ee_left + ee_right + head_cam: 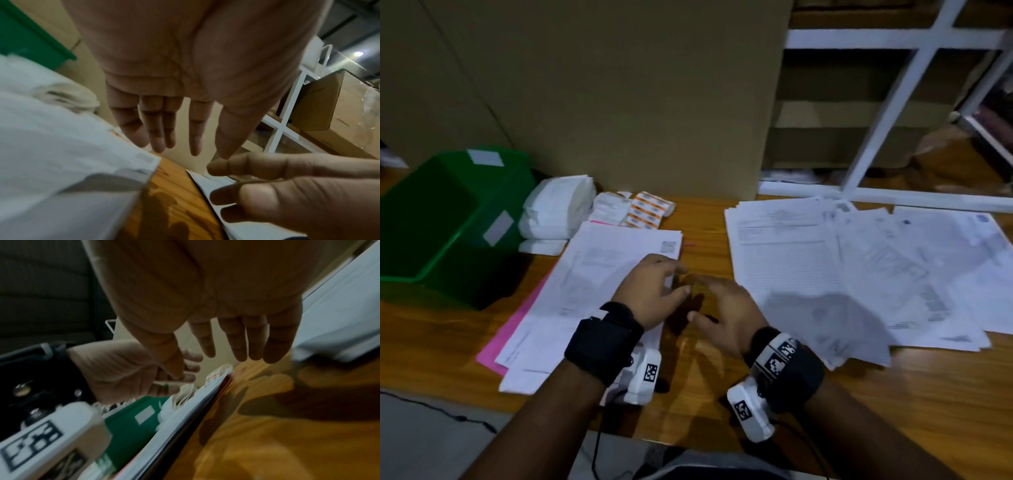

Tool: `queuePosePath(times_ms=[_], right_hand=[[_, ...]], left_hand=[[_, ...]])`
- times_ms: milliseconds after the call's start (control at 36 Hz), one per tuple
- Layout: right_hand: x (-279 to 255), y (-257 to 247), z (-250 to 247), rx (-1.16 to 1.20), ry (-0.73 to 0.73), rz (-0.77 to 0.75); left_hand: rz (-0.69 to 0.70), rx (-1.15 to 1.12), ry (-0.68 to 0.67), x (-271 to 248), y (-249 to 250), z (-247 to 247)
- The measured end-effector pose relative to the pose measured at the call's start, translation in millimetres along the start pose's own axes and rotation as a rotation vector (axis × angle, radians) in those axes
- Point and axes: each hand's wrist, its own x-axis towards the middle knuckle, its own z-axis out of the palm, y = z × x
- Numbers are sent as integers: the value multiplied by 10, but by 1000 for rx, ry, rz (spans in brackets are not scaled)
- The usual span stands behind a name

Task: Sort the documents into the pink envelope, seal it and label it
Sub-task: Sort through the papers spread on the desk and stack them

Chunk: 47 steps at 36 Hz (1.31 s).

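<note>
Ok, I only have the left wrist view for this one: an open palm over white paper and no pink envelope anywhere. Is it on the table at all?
Observer: Yes. In the head view the pink envelope lies under the left stack of documents. Only its edge shows, along that stack's left side.
Operator: Is there anything to label it with?
Observer: Orange-and-white label strips lie behind that stack, in front of the cardboard box.
Operator: Are there more documents?
Observer: A second pile, fanned out loosely, covers the right side of the table.
</note>
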Motion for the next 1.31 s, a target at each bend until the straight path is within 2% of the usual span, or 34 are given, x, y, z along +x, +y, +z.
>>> queuePosePath(times_ms=[250,333,417,500,722,861,944,1139,1305], right_hand=[[-352,1130,-979,-23,280,305],[-510,1376,-1155,-92,269,465],[-577,1508,-1153,-130,182,558],[-597,1511,-1102,-131,138,567],[-667,1335,-1167,-33,265,505],[-662,1359,-1153,28,246,601],[-622,1413,-1154,-41,229,653],[-615,1504,-1068,-217,193,586],[-648,1252,-1168,-247,133,551]], left_hand=[[-109,-201,-135,287,684,691],[-126,-207,-125,334,807,818],[-157,-229,-102,380,872,864],[-170,-244,-67,383,926,875],[-146,-305,-10,328,897,931],[-161,-362,-18,350,821,987],[-153,-428,-14,382,767,995],[-141,-520,-63,470,667,1050],[-149,-612,-116,388,664,1071]])
